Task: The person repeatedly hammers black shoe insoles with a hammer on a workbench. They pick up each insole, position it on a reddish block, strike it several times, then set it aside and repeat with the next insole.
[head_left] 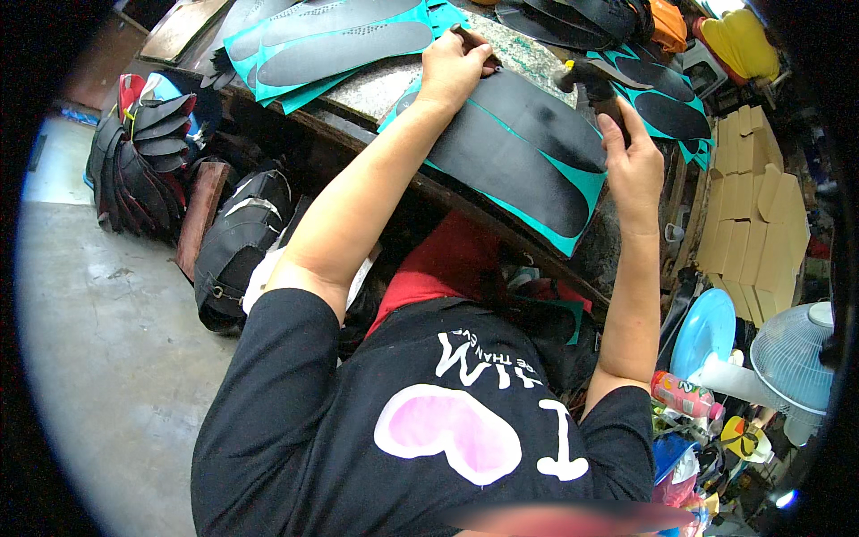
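A teal sheet with long black sole-shaped pieces on it lies at the near edge of the worktable, under both hands. My left hand is closed at its far edge around a short dark tool, whose kind I cannot make out. My right hand is closed around the dark handle of a hammer at the sheet's right side. The hammer's head points left and a curved, pointed end reaches right. More teal sheets with black sole shapes are stacked to the left of my left hand.
More teal sheets lie beyond my right hand. Black sole pieces are piled at the back. A bundle of black pieces and a black bag stand left. Brown cartons and a fan are at right.
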Motion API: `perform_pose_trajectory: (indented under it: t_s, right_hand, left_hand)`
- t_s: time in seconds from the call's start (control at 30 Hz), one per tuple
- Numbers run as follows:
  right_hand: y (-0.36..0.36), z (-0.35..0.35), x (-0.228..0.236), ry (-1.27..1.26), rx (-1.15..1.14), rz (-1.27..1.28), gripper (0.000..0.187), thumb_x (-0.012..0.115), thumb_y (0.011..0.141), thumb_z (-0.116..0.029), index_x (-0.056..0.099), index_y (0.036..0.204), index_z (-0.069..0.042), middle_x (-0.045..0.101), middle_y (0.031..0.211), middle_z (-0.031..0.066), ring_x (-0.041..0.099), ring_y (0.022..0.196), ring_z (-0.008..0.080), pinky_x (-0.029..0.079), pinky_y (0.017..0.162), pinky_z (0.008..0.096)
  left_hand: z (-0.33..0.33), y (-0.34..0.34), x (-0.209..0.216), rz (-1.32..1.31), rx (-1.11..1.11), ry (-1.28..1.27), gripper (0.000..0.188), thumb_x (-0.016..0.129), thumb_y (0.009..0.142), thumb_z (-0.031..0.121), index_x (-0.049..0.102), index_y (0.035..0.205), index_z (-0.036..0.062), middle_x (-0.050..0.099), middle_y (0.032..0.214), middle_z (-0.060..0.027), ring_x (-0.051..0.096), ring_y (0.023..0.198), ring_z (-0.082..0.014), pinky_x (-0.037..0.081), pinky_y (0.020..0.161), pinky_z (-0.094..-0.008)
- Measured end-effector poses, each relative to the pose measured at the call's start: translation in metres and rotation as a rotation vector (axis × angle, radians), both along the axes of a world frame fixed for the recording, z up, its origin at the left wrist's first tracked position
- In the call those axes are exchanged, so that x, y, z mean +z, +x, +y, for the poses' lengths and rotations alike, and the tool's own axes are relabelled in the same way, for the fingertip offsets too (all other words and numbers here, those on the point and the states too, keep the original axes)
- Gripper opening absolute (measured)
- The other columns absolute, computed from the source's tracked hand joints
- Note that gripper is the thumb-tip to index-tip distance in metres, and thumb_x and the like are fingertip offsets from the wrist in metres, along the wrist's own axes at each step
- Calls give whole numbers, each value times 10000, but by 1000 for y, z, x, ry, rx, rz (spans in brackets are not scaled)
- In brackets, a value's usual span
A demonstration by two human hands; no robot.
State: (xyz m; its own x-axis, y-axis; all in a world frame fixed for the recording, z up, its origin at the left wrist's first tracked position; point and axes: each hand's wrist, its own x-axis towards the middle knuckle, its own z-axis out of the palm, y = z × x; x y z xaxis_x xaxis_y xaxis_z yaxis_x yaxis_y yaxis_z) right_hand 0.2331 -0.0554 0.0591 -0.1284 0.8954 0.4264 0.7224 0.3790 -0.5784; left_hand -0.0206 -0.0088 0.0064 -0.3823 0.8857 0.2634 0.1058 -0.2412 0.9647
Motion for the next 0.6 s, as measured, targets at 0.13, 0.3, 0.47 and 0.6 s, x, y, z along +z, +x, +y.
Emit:
perform_pose_trajectory:
  t_s: [0.13, 0.3, 0.47, 0.6]
  right_hand:
    - [6, -3, 16, 17, 17, 126, 429, 646, 933, -388, 638, 1258, -108, 716, 1019, 167, 712, 909, 283, 529, 788, 357]
    - [-8, -20, 52, 337, 201, 375, 352, 685, 932, -213, 639, 1244, -55, 728, 1048, 138, 685, 886, 148, 536, 792, 302]
    - [-26, -15, 25, 159, 106, -84, 379, 632, 934, -373, 641, 1229, -135, 699, 1054, 160, 690, 903, 352, 544, 773, 402]
    - [-4, -7, 7, 162, -18, -26, 399, 632, 930, -393, 637, 1245, -148, 708, 1048, 145, 696, 913, 337, 544, 770, 400]
  left_hand:
    - [5, -2, -5, 152, -14, 32, 142, 702, 858, 116, 663, 918, -7, 727, 828, -126, 711, 680, -171, 572, 650, -299]
    - [-4, 8, 3, 672, 119, 203, 176, 715, 837, 171, 638, 900, 26, 695, 802, -182, 698, 748, -313, 551, 691, -387]
    - [-8, 24, 5, 1037, 91, 279, 179, 674, 839, 146, 578, 947, 40, 662, 760, -199, 669, 740, -383, 536, 682, -448]
    - [1, 13, -2, 216, 79, 52, 149, 680, 864, 121, 647, 942, -1, 718, 792, -138, 719, 675, -218, 570, 627, -326]
